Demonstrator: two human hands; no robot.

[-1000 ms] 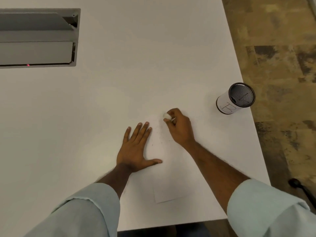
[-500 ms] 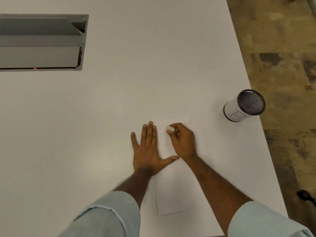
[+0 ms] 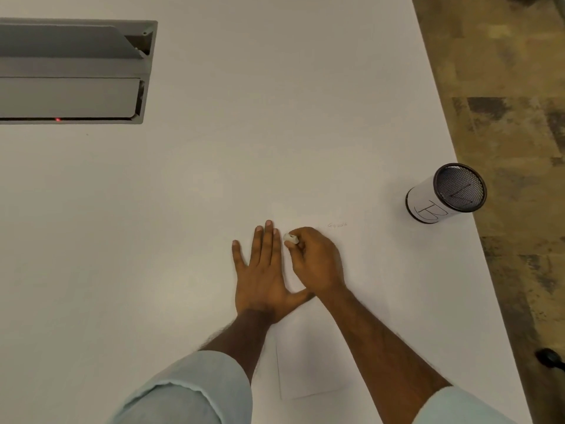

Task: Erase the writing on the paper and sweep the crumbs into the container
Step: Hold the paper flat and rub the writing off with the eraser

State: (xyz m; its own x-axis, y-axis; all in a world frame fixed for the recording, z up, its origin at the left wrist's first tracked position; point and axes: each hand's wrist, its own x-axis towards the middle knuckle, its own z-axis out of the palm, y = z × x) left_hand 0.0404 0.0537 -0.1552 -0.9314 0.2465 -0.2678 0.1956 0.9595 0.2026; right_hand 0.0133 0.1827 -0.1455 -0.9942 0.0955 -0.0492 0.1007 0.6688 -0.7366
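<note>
A white sheet of paper lies on the white table, barely distinct from it. My left hand presses flat on the sheet's left part, fingers straight. My right hand pinches a small white eraser against the paper, right beside my left fingertips. A faint pencilled word shows on the sheet just right of my right hand. The container, a black mesh cup wrapped in white paper with a drawn letter, stands near the table's right edge.
A grey recessed cable box with a red light sits in the table at the far left. The table's right edge runs diagonally past the container, with patterned floor beyond. A dark object lies on the floor at lower right.
My right hand with the eraser has slid left and nearer, ending beside my left fingertips. My left hand has turned straighter on the paper. The camera has shifted, uncovering the faint word.
</note>
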